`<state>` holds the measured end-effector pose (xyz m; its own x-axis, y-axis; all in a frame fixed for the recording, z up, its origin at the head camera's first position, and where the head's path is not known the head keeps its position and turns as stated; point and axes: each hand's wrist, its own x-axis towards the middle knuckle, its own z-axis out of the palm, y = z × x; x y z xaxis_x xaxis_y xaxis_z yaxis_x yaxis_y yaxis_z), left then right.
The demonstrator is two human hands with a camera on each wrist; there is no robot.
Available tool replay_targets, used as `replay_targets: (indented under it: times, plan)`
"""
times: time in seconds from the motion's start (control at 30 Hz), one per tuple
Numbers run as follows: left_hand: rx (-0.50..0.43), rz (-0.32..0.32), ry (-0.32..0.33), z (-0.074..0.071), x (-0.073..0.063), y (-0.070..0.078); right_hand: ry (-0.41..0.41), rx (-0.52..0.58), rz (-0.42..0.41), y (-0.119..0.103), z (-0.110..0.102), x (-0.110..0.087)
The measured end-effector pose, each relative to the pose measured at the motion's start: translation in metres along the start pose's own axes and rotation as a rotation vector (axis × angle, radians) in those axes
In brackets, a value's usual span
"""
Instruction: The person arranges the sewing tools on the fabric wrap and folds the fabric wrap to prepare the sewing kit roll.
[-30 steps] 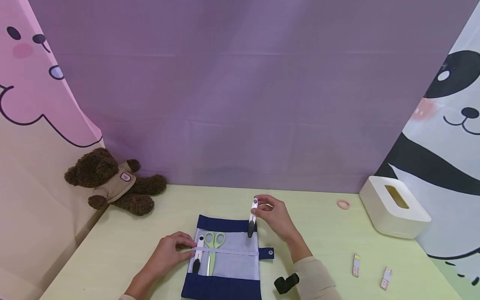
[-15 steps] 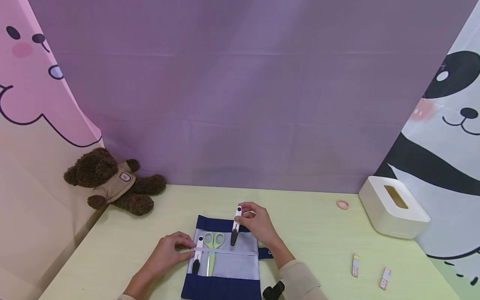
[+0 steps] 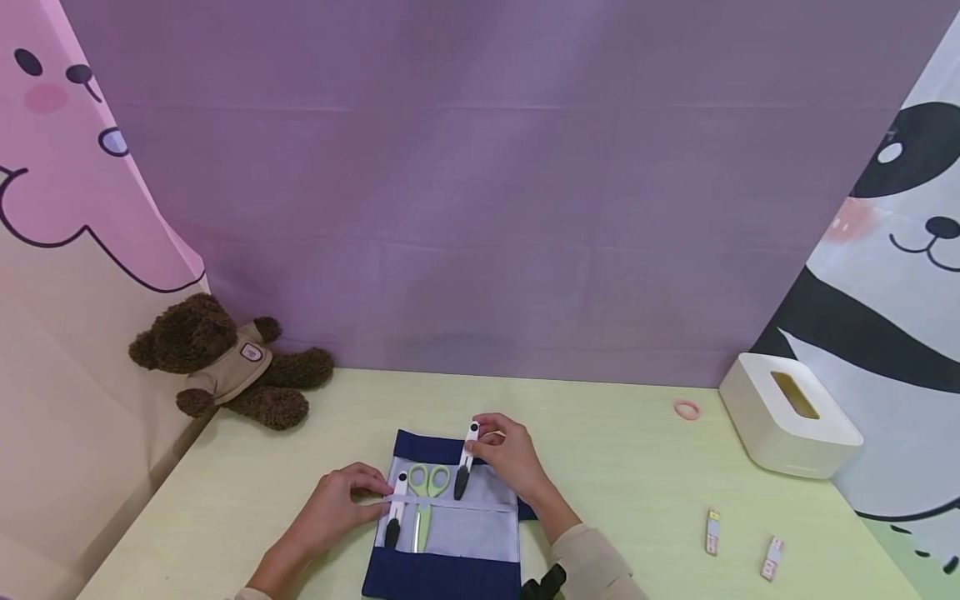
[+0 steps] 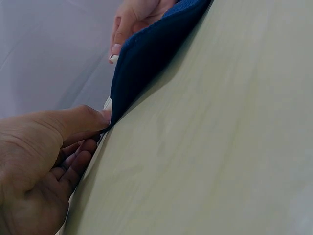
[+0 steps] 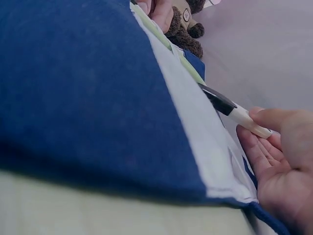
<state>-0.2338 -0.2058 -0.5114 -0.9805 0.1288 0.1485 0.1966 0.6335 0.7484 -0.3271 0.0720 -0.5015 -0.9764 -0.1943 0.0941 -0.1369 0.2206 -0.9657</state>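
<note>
A navy fabric tool roll (image 3: 442, 577) lies unfolded on the table, its pale lining (image 3: 487, 533) crossed by a thin band (image 3: 483, 505). My left hand (image 3: 333, 507) pinches the roll's left edge between thumb and fingers near that band. Under the band sit green-handled scissors (image 3: 429, 485) and, left of them, a slim white tool with a black end (image 3: 397, 508). Above the lining, right of the scissors, my right hand (image 3: 510, 457) pinches a matching slim white tool with a black end (image 5: 237, 112); the black end points down toward the band. Its exact kind is unclear.
A brown teddy bear (image 3: 225, 358) lies at the table's back left. At the right are a white tissue box (image 3: 795, 417), a pink ring (image 3: 687, 409) and two small pinkish strips (image 3: 712, 533). A black device (image 3: 543, 583) sits by the right sleeve.
My right hand has carried the white tool left and slightly down, from the roll's right edge to near the scissors. My left hand has stayed at the roll's left edge.
</note>
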Motion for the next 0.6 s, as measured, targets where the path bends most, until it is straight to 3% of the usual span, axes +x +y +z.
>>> replay_targets:
  times: [0.33,0.5,0.6]
  plan:
    - [-0.023,0.028,-0.012,-0.002,0.001,-0.001,-0.025,-0.035,-0.038,0.006,-0.001,-0.001]
    - [-0.100,0.040,0.028,-0.001,0.002,0.010,-0.046,-0.079,-0.053,0.010,-0.002,0.001]
    - [-0.130,0.077,0.013,0.007,0.004,0.021,-0.049,-0.104,-0.058,0.010,-0.003,0.000]
